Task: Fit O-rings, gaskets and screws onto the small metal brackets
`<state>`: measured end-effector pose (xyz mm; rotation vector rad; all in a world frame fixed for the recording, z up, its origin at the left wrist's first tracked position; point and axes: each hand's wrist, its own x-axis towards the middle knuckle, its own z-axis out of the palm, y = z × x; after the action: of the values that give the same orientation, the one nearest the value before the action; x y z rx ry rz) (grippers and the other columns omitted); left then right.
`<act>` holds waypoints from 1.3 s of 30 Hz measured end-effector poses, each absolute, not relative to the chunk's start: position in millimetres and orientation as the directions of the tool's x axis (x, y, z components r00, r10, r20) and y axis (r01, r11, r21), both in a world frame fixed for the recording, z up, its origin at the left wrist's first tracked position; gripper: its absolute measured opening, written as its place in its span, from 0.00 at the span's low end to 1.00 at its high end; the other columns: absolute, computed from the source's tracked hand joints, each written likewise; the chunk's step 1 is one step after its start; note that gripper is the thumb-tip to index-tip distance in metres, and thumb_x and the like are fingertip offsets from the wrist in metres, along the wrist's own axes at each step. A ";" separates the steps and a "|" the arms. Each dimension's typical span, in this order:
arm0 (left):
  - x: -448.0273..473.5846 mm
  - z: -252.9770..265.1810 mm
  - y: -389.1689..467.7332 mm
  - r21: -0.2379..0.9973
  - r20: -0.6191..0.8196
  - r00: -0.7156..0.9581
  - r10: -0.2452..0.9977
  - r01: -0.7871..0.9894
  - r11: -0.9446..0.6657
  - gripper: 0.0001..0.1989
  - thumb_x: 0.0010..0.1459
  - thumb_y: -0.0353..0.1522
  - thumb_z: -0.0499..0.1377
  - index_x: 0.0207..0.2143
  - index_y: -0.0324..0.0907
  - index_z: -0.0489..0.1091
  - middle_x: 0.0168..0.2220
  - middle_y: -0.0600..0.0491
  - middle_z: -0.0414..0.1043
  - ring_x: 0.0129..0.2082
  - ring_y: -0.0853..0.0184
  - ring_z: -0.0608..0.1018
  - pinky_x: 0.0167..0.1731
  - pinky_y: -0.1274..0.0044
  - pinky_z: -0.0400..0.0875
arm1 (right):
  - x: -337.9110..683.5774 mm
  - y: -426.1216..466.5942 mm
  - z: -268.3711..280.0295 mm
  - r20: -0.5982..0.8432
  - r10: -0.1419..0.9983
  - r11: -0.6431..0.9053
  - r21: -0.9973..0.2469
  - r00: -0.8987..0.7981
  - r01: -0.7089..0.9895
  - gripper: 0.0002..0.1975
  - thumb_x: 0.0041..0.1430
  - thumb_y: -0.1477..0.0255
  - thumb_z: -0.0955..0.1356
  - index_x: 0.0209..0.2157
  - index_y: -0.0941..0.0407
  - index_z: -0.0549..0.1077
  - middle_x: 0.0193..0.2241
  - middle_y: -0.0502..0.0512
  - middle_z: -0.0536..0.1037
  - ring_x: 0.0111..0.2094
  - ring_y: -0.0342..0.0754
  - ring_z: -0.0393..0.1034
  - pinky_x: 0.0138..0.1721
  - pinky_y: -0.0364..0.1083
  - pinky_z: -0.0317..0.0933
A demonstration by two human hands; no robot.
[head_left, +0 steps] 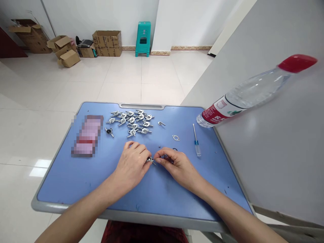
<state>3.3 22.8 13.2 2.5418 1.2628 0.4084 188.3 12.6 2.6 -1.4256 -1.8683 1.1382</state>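
Note:
My left hand [134,162] is closed around a small metal valve [150,159], which pokes out between thumb and fingertips just above the table. Beside it, my right hand [178,165] is closed, thumb and forefinger pinched near the valve. A dark, see-through piece like a tool handle [168,158] shows under its curled fingers; the rest is hidden. Just behind the right hand lies a dark ring [175,149], partly covered. A tiny screw-like piece [159,146] and a flat metal plate with holes [176,137] lie farther back.
Several metal valves [131,119] lie grouped at the back; another valve with a black centre [109,131] sits left of them, near a blurred pink packet [88,135]. A small metal lever [161,124], a clear-handled screwdriver [196,145] and a water bottle [227,104] are on the right.

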 end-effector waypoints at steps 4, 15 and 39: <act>4.3 14.0 22.1 0.361 0.122 0.579 0.806 0.731 -0.579 0.03 0.57 0.28 0.63 0.32 0.40 0.70 0.32 0.54 0.72 0.36 0.63 0.71 0.44 0.68 0.61 | 185.7 13.6 -0.6 -0.052 0.940 0.140 -0.842 -0.338 0.520 0.09 0.60 0.71 0.62 0.31 0.55 0.74 0.26 0.50 0.75 0.27 0.44 0.66 0.30 0.43 0.59; 4.5 11.3 21.6 0.358 0.137 0.573 0.808 0.732 -0.580 0.03 0.57 0.27 0.62 0.32 0.41 0.69 0.32 0.54 0.71 0.37 0.62 0.71 0.44 0.68 0.61 | 181.8 17.3 1.2 -0.183 0.933 0.000 -0.862 -0.311 0.508 0.10 0.58 0.67 0.64 0.29 0.56 0.74 0.24 0.49 0.73 0.27 0.44 0.64 0.30 0.43 0.58; 3.4 11.9 21.8 0.378 0.148 0.565 0.812 0.727 -0.574 0.02 0.58 0.27 0.61 0.32 0.41 0.69 0.33 0.55 0.71 0.37 0.63 0.71 0.45 0.68 0.60 | 185.1 9.7 0.0 0.129 0.904 0.389 -0.646 -0.408 0.656 0.06 0.62 0.75 0.63 0.33 0.56 0.71 0.30 0.52 0.76 0.28 0.43 0.69 0.30 0.42 0.61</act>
<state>3.4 21.8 11.9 2.5264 1.2733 0.4464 185.1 9.7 0.0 -1.3375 -2.1861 0.7077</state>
